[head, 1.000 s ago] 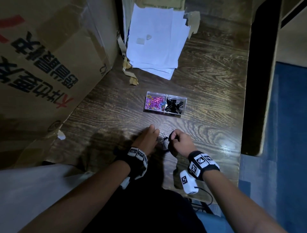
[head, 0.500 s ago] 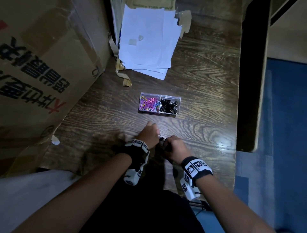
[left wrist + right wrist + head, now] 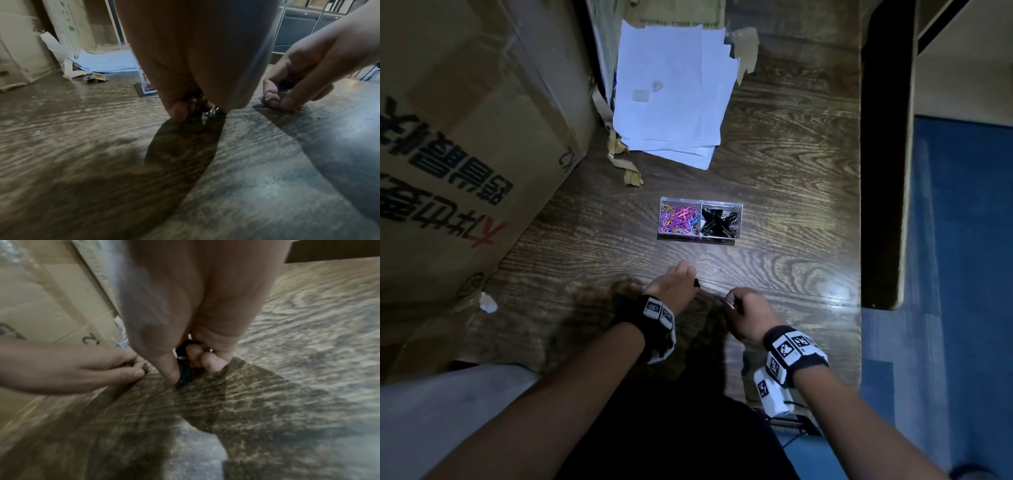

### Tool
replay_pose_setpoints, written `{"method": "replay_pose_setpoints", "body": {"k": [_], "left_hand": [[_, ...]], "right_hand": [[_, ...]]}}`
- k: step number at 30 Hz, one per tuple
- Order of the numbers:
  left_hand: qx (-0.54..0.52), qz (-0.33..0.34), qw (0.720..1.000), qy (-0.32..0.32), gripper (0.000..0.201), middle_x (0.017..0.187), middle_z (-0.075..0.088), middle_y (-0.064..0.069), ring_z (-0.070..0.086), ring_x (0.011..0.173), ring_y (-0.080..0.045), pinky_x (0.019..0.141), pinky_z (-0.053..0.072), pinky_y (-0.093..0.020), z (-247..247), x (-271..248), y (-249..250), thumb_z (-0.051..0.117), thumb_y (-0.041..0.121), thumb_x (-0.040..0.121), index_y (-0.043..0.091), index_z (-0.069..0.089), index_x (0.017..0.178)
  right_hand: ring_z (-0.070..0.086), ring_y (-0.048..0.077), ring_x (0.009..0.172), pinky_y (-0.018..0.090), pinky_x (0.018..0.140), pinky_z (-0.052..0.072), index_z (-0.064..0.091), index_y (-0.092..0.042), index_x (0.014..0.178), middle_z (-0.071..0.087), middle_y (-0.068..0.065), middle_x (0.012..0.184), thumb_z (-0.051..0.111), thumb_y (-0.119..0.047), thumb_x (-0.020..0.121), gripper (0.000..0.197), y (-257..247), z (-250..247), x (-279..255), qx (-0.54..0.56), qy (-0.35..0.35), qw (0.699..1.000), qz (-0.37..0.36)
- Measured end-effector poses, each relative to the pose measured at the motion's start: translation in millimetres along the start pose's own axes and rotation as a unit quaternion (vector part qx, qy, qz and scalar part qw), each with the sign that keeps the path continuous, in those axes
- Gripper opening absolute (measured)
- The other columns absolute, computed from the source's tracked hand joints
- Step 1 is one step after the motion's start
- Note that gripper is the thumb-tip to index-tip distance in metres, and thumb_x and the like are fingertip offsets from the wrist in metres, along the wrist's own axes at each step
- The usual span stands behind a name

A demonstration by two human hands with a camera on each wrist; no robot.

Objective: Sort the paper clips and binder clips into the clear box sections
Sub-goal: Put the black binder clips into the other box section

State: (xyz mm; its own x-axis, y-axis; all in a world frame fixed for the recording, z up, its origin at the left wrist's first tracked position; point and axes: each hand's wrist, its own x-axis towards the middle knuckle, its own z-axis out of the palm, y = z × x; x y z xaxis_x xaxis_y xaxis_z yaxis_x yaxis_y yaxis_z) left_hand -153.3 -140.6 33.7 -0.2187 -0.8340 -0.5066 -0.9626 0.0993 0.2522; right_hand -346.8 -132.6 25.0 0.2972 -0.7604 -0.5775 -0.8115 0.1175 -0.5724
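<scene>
Both hands pinch a binder clip: left hand (image 3: 675,287) and right hand (image 3: 748,313) low on the tabletop (image 3: 791,260), probably to carry them to the clear box (image 3: 701,201) ahead.

1 clear box (image 3: 701,236), 2 sections; 2 hands; 1 paper stack (image 3: 671,89); 1 cardboard box (image 3: 465,144).

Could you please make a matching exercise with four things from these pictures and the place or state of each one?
Things:
1. paper clips
2. binder clips
3. white paper sheets
4. right hand

Places or states:
A. stacked at the far end of the table
B. right section of the clear box
C. pinching a black clip at the table surface
D. left section of the clear box

Pairs: 1-D, 2-B, 3-A, 4-C
</scene>
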Motion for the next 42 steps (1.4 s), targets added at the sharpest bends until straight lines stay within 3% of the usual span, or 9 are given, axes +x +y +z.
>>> {"method": "replay_pose_setpoints", "body": {"k": [5, 9, 12, 15, 20, 26, 35, 39, 42], "left_hand": [[-0.062, -0.032, 0.997, 0.024, 0.061, 0.104, 0.056, -0.017, 0.059, 0.094, -0.035, 0.081, 0.052, -0.043, 9, 1, -8, 0.013, 0.036, 0.068, 0.004, 0.053, 0.102], [-0.136, -0.047, 0.988, 0.060, 0.048, 0.100, 0.057, -0.016, 0.059, 0.088, -0.037, 0.072, 0.049, -0.042, -5, -4, -7, 0.024, 0.042, 0.076, 0.008, 0.051, 0.094], [-0.210, -0.035, 0.972, 0.104, 0.032, 0.090, 0.056, -0.011, 0.054, 0.083, -0.032, 0.074, 0.046, -0.041, -38, 7, 6, 0.028, 0.041, 0.086, 0.015, 0.046, 0.087], [-0.232, -0.018, 0.960, 0.153, 0.025, 0.080, 0.051, -0.004, 0.049, 0.076, -0.026, 0.073, 0.046, -0.042, -67, 25, 15, 0.034, 0.037, 0.093, 0.018, 0.041, 0.078], [-0.287, -0.059, 0.938, 0.185, 0.021, 0.100, 0.056, -0.014, 0.055, 0.094, -0.033, 0.085, 0.045, -0.040, -93, 42, 28, 0.040, 0.026, 0.094, 0.010, 0.054, 0.092], [-0.342, -0.073, 0.917, 0.189, 0.021, 0.113, 0.051, -0.019, 0.047, 0.110, -0.030, 0.093, 0.030, -0.026, -111, 50, 40, 0.042, 0.010, 0.092, 0.000, 0.055, 0.105], [-0.203, -0.047, 0.947, 0.243, 0.019, 0.101, 0.048, -0.008, 0.048, 0.098, -0.027, 0.084, 0.046, -0.041, -92, 33, 10, 0.056, 0.013, 0.076, 0.013, 0.054, 0.095], [-0.048, -0.038, 0.979, 0.193, 0.038, 0.115, 0.045, -0.009, 0.044, 0.109, -0.028, 0.091, 0.043, -0.041, -89, 22, -10, 0.064, 0.019, 0.076, 0.014, 0.049, 0.111], [0.015, -0.037, 0.988, 0.148, 0.036, 0.117, 0.048, -0.010, 0.047, 0.111, -0.030, 0.091, 0.041, -0.041, -82, 17, -21, 0.063, 0.012, 0.077, 0.011, 0.051, 0.111]], "right_hand": [[0.061, 0.028, 0.062, 0.033, 0.058, 0.049, 0.052, -0.016, 0.076, 0.066, 0.010, 0.072, 0.051, -0.035, 0.089, 0.023, -2, -6, 0, 0.093, 0.020, 0.994, 0.053], [0.056, 0.021, 0.058, 0.042, 0.066, 0.052, 0.055, -0.022, 0.075, 0.061, 0.001, 0.063, 0.054, -0.042, 0.087, 0.023, -5, -11, 5, 0.197, 0.054, 0.975, 0.085], [0.053, 0.008, 0.062, 0.028, 0.068, 0.042, 0.055, -0.023, 0.077, 0.058, -0.007, 0.067, 0.056, -0.033, 0.093, 0.019, -21, -30, 12, 0.223, 0.112, 0.965, 0.080], [0.058, 0.015, 0.070, 0.027, 0.070, 0.042, 0.054, -0.025, 0.078, 0.061, -0.004, 0.073, 0.058, -0.028, 0.093, 0.016, -42, -53, 28, 0.234, 0.175, 0.955, 0.052], [0.064, 0.020, 0.082, 0.032, 0.079, 0.049, 0.060, -0.026, 0.089, 0.066, -0.003, 0.084, 0.061, -0.029, 0.091, 0.003, -70, -77, 52, 0.240, 0.207, 0.948, 0.034], [0.059, 0.020, 0.106, 0.024, 0.085, 0.042, 0.056, -0.012, 0.127, 0.064, 0.007, 0.118, 0.047, -0.022, 0.098, 0.032, -88, -91, 65, 0.224, 0.211, 0.951, 0.024], [0.054, 0.025, 0.117, 0.037, 0.106, 0.041, 0.056, -0.013, 0.128, 0.058, 0.011, 0.127, 0.050, -0.009, 0.091, 0.038, -94, -85, 69, 0.132, 0.188, 0.972, -0.040], [0.054, 0.022, 0.111, 0.019, 0.097, 0.034, 0.060, -0.012, 0.121, 0.057, 0.009, 0.117, 0.057, 0.001, 0.079, 0.044, -100, -83, 64, 0.046, 0.217, 0.969, -0.111], [0.052, 0.023, 0.106, 0.025, 0.093, 0.039, 0.060, -0.015, 0.105, 0.054, 0.006, 0.110, 0.062, -0.004, 0.076, 0.031, -98, -80, 62, -0.027, 0.194, 0.975, -0.104]]}}
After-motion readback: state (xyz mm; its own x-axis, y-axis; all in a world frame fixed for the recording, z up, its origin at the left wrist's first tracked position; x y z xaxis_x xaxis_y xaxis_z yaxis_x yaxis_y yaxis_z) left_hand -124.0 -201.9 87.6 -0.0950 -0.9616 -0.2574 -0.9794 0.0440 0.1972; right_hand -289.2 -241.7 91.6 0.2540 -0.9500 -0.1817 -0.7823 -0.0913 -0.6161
